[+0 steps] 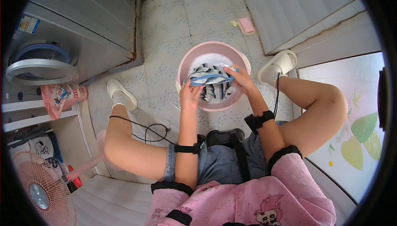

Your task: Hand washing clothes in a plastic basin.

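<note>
A pink plastic basin (pixel 212 46) stands on the tiled floor between my feet, with sudsy water inside. My left hand (pixel 189 95) grips the left end of a striped white, black and blue cloth garment (pixel 211 77) over the basin. The blue-edged right end is pinched between the thumb and fingers of my right hand (pixel 242 77). Its blue edge is stretched between both hands, while the striped lower part hangs down into the basin. Some fingertips are hidden behind the fabric.
A pink soap bar (pixel 246 24) lies in a dish beyond the basin. Left are a front-loading washing machine (pixel 102 52) with its round door open, a pink bag (pixel 63 97) and a fan (pixel 46 192). A black cable (pixel 145 127) loops by my left leg.
</note>
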Demonstrator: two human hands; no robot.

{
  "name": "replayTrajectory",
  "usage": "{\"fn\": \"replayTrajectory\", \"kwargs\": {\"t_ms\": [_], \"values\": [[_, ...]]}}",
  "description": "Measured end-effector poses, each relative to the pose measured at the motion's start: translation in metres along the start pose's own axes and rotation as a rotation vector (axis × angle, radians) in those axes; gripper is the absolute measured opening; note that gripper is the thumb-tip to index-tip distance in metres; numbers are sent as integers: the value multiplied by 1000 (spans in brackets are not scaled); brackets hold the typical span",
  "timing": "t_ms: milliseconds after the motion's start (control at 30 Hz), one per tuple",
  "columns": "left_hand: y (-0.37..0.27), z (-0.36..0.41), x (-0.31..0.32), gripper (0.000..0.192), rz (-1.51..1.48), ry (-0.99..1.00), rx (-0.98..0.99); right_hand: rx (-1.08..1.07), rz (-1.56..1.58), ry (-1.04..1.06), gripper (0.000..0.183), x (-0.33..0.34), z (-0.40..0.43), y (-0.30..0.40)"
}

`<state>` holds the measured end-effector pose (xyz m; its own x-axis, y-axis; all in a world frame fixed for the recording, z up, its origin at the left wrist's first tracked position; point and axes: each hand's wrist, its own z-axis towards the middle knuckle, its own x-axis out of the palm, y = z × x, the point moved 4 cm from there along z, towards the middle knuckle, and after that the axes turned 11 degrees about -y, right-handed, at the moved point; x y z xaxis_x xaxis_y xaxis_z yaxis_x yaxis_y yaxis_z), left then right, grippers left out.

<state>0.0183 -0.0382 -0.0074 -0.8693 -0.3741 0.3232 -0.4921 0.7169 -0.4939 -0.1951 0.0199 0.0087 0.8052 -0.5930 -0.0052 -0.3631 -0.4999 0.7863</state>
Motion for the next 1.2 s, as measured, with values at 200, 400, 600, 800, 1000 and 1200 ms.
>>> {"fn": "replayTrajectory", "kwargs": {"t_ms": [200,400,600,800,1000,1200], "values": [[-23,1,-10,23,107,-109,294,-193,51,157,36,-5,-9,20],[-34,-3,2,29,44,183,196,-371,-198,109,31,-3,6,4],[-44,-43,38,46,131,478,272,-494,-346,-120,33,-22,10,9],[-64,-65,56,55,14,565,362,-558,-598,-339,31,-37,5,25],[-86,-75,50,46,93,463,529,-640,-568,-643,26,-45,-28,80],[-92,-63,46,30,517,166,1090,-1132,-355,-846,17,-54,-43,113]]}}
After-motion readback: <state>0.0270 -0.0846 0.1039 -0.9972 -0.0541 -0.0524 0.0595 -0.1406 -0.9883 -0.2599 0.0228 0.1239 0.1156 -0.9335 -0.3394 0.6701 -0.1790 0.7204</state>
